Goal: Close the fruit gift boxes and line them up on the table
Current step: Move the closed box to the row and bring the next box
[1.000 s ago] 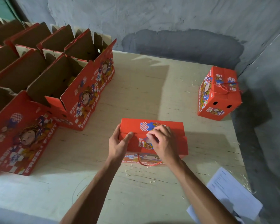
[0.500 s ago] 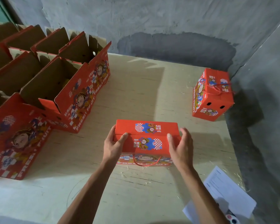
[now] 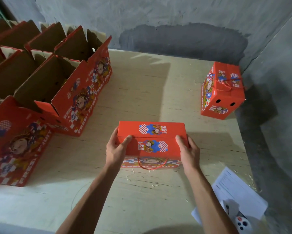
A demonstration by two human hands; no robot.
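Note:
A closed red fruit gift box (image 3: pixel 151 141) stands in the middle of the wooden table (image 3: pixel 142 191), its red rope handle hanging down the near side. My left hand (image 3: pixel 115 149) grips its left end, thumb on the lid. My right hand (image 3: pixel 189 151) grips its right end the same way. A second closed red box (image 3: pixel 222 92) sits at the far right by the wall corner. Several open red boxes (image 3: pixel 81 92) with raised flaps stand along the left side.
A white sheet of paper (image 3: pixel 233 195) lies at the near right edge, with a small white device (image 3: pixel 241 223) on it. Grey walls border the table at the back and right. Bare table shows between the held box and the far right box.
My right hand left the lid's centre and moved to the box's right end. Both hands now clasp the box ends. The lid lies flat and shut.

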